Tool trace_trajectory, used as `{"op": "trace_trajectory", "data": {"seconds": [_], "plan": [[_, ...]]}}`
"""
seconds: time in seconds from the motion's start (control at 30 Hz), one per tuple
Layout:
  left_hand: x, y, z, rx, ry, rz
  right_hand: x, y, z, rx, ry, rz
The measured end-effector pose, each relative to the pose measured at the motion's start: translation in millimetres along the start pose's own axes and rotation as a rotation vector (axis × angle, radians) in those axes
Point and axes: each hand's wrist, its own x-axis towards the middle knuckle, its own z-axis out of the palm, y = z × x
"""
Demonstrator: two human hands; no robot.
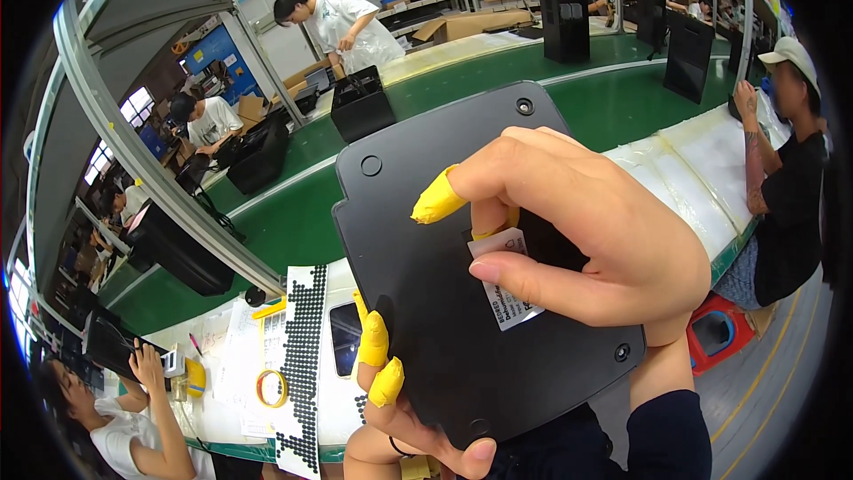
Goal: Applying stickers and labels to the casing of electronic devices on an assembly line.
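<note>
A dark, flat plastic panel [426, 284] with rounded corners, screws and shallow round recesses is tilted up in front of me. My left hand [391, 413] grips it at the lower left edge, thumb on its face and yellow-tipped fingers along its side. Over the panel's middle, my right hand [604, 231] is closed on a white printed label [505, 289], with the thumb on top and another finger behind. The label touches or hovers just above the panel; I cannot tell which. My right index finger, also wrapped in yellow, is bent above the panel.
On the bench lie a white sheet of black round pads [304, 373], a phone [346, 338], and a yellow tape roll [271, 388]. Beyond runs a green conveyor [498, 80] carrying black appliance housings [566, 25]. Co-workers sit left and right; a red stool [718, 329] stands right.
</note>
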Motion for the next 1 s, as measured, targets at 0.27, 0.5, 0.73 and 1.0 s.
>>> {"op": "trace_trajectory", "data": {"seconds": [0.27,0.5,0.73,1.0], "plan": [[-0.5,-1.6,-4.7,0.044,-0.027,0.021,1.3,-4.7,3.2,-0.023,0.046,-0.009],[-0.5,-3.4,-5.6,0.074,-0.051,0.041,-11.3,-23.1,9.9,-0.585,0.103,-0.139],[-0.5,-3.1,-5.2,0.095,-0.09,0.063,-3.3,-2.4,-14.8,-0.49,-0.078,0.069],[-3.9,-5.1,-5.1,0.123,-0.132,0.069,-12.6,-13.2,-21.5,-0.446,-0.196,0.052]]}}
